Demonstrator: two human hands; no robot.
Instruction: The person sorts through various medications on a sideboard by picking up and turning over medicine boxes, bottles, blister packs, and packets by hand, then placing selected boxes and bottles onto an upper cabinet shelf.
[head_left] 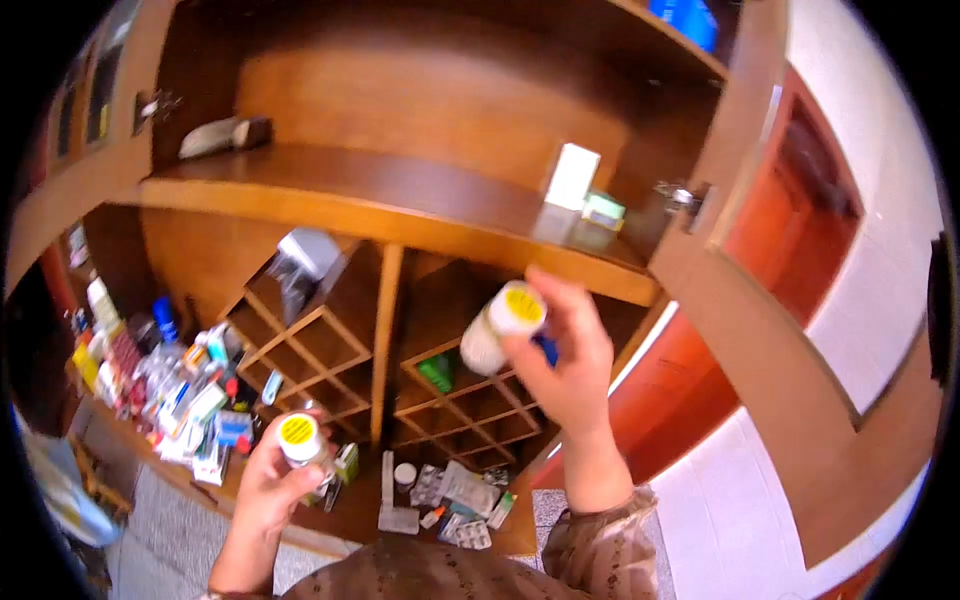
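My right hand (575, 345) is closed around a white pill bottle (488, 345) with a yellow label on its cap, raised in front of the diamond-shaped rack. A second white pill bottle (300, 437), its cap marked with the same yellow, sits in my left hand (268, 478), lower down and near the cabinet's bottom ledge. Fingers wrap the sides of both bottles, and both caps face me. On the shelf above my right hand stand a white box (573, 175) and a small green-and-white box (603, 210).
Many boxes, tubes and bottles (190, 385) crowd the lower left ledge. Blister packs (470, 490) and small boxes lie at the lower middle. A grey object (308, 252) rests atop the wooden rack (325, 340). An open cabinet door (790, 400) stands at the right.
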